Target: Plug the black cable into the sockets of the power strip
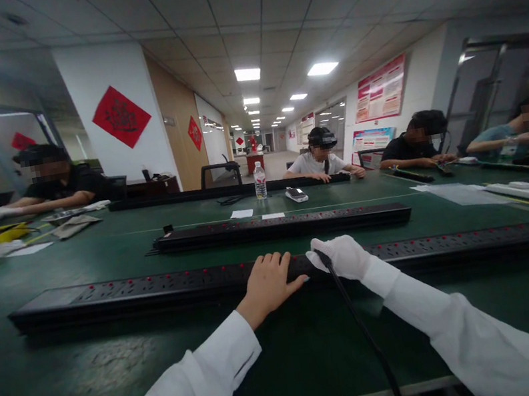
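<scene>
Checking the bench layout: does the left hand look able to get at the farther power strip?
Probably yes: the left hand rests on the near power strip, and only bare green table lies between it and the farther power strip.

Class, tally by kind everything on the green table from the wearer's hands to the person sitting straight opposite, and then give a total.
Black power strips: 3
Black cable, in the right hand: 1
Water bottle: 1
White paper slips: 2
Handheld device: 1
Total: 8
</scene>
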Tool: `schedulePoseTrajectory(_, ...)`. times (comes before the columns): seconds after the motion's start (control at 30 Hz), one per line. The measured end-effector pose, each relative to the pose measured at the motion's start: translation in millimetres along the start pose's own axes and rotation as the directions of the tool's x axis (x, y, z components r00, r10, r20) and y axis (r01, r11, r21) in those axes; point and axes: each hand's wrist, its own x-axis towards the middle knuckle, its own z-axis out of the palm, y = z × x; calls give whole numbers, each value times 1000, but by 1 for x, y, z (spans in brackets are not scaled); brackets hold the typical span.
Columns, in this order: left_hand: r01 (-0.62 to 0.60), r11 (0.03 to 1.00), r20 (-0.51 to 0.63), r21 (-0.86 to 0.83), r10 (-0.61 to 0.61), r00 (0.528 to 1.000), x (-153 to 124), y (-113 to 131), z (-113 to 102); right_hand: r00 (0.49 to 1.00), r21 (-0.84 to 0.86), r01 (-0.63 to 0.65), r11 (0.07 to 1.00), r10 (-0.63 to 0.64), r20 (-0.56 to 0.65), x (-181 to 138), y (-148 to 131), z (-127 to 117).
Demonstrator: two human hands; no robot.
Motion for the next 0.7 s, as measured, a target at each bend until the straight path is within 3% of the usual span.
schedulePoseTrajectory(0.53,1,1000,64,-22,0,998,-2,2,-6,984,53,-141,989,146,-103,-6,-7,1)
schedulePoseTrajectory(0.7,-6,1000,50,8,5,999,-4,2,-6,985,84,-129,988,137,-100,-8,-8,2)
